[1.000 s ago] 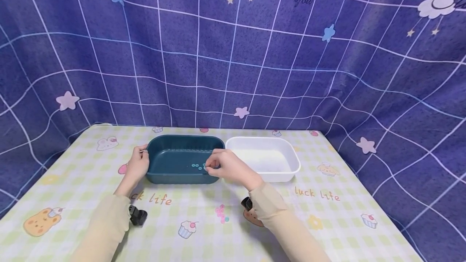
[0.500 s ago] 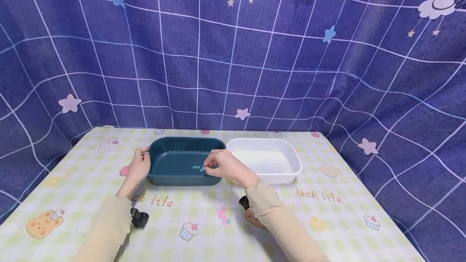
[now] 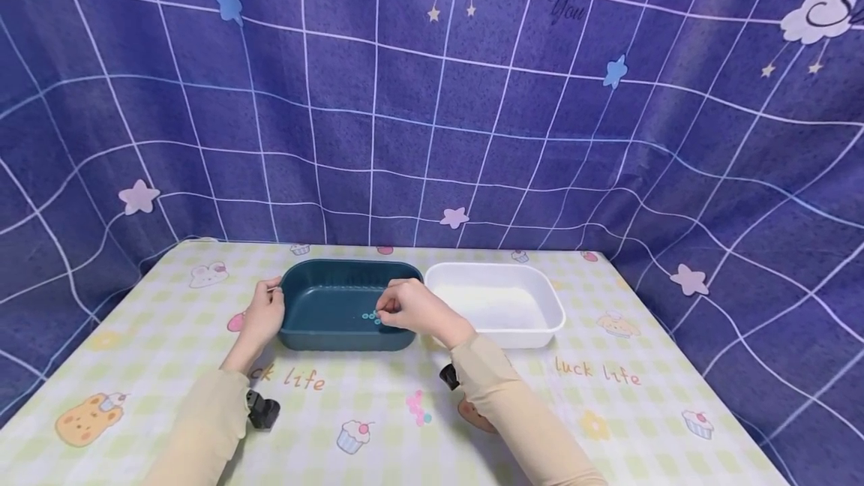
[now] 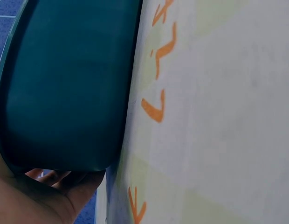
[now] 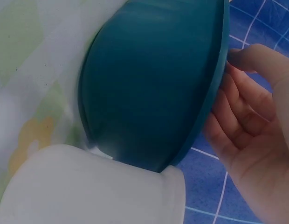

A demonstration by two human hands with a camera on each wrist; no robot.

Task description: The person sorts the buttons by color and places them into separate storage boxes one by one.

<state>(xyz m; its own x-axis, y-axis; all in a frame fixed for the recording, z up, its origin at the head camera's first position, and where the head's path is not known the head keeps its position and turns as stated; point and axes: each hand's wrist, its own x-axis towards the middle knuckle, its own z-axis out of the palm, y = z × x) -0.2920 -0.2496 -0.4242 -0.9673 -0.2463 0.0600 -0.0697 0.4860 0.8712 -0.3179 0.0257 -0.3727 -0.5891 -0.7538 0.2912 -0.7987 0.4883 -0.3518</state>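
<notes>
My left hand (image 3: 265, 310) grips the left end of a dark teal rectangular tub (image 3: 317, 340); in the left wrist view its fingers (image 4: 81, 189) lie against the tub's end wall. Over the tub's right front part, my right hand (image 3: 415, 307) reaches in with thumb and forefinger brought together. A small light-blue ring (image 3: 376, 313) shows right at those fingertips, partly hidden by them. Several similar rings (image 3: 366, 316) lie close by on the tub floor. In the right wrist view the right hand (image 5: 249, 107) is over the rim, its fingertips hidden behind the tub wall.
A white rectangular tub (image 3: 496, 338) stands directly right of the teal one. Several small pink pieces (image 3: 415, 400) and a light-blue piece (image 3: 427, 418) lie in a cluster on the checked tablecloth (image 3: 304, 426). A blue grid-patterned curtain (image 3: 378, 133) hangs behind.
The head view tilts slightly, so everything sits a little lower and further right. Relative to the tub, my right fingertips have shifted slightly left. The left hand keeps its place.
</notes>
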